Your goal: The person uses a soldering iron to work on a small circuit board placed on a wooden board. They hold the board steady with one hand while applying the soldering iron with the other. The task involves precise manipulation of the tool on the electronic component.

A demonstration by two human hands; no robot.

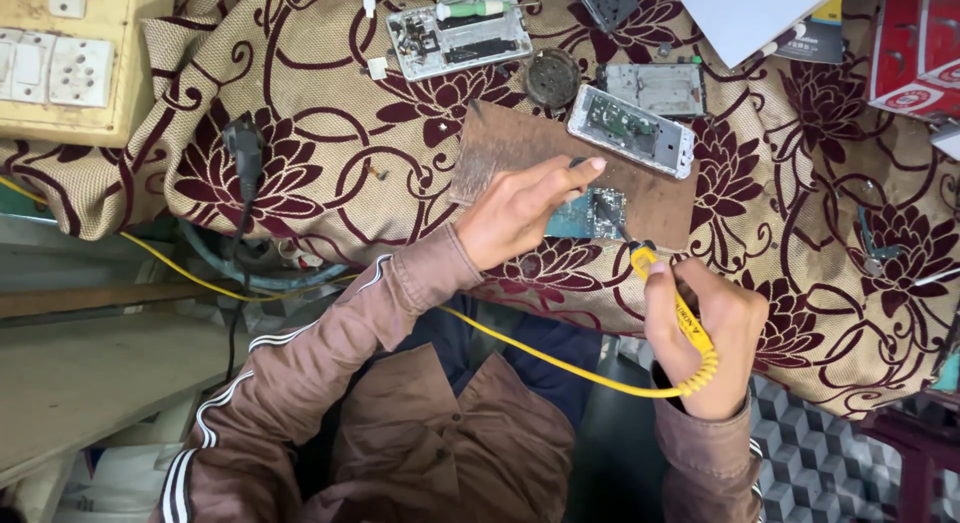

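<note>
Holding a yellow soldering iron (668, 289) pen-style, your right hand (705, 328) has its grip closed round the handle, w/ the dark tip slanting up-left onto a small blue-green circuit board (590, 215). The iron's yellow cord (560, 363) coils out below the hand, then runs left across your lap and under your left sleeve.

Your left hand (520, 208) rests on the board's left edge, fingers curled and pressing it down; the index finger stretches out over the top of the board. Whether that grip pinches the board or only presses on it, can't tell.

The board lies on a brown rectangular work mat (520, 143), which sits on the counter's maroon-and-beige floral cloth (300, 103).

On the mat's upper right corner lies an opened phone w/ white frame (630, 130), tilted, insides showing. Just beyond it is another opened phone shell (655, 86); beside that, a round dark part (553, 77). Further up-left sits a third opened phone (458, 41) w/ a green-handled tool (475, 8) on it. A black plug (243, 148) lies on the cloth left of the mat, and a switch panel (65, 58) is at far left.
</note>
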